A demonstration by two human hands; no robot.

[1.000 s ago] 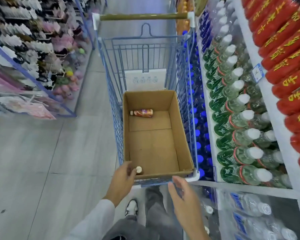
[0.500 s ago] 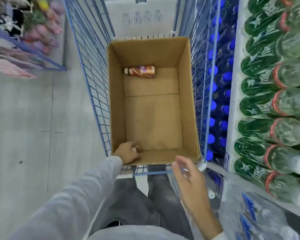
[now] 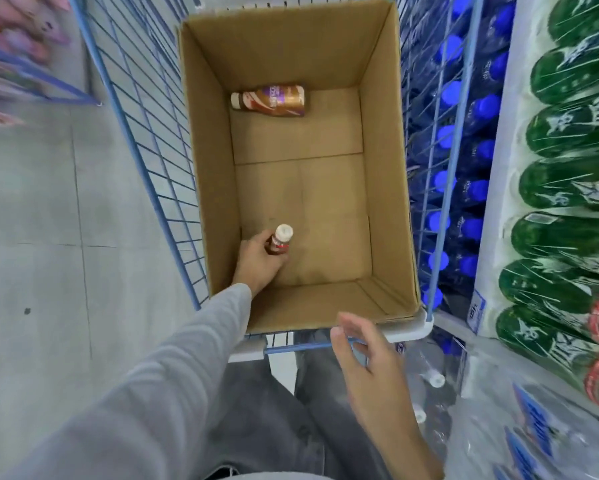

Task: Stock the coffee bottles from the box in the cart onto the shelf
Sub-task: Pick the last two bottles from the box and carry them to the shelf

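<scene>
A brown cardboard box (image 3: 384, 174) sits in the blue wire cart (image 3: 142, 157). Inside the box near its left wall, my left hand (image 3: 258, 263) is shut on an upright brown coffee bottle (image 3: 279, 242) with a cream cap. A second coffee bottle (image 3: 272, 100) lies on its side at the far end of the box floor. My right hand (image 3: 367, 368) hovers just outside the near end of the cart, fingers apart, holding nothing.
To the right, shelves hold green bottles (image 3: 564, 181), blue-capped bottles (image 3: 464, 161) lower down, and wrapped packs of clear water bottles (image 3: 519, 427) at bottom right. Grey tiled floor (image 3: 48, 254) stretches to the left. My legs in grey trousers stand behind the cart.
The view has tilted down and closer to the box. My left hand reached deeper into the box and closed around the near bottle, now held upright. My right hand stays near the cart's end.
</scene>
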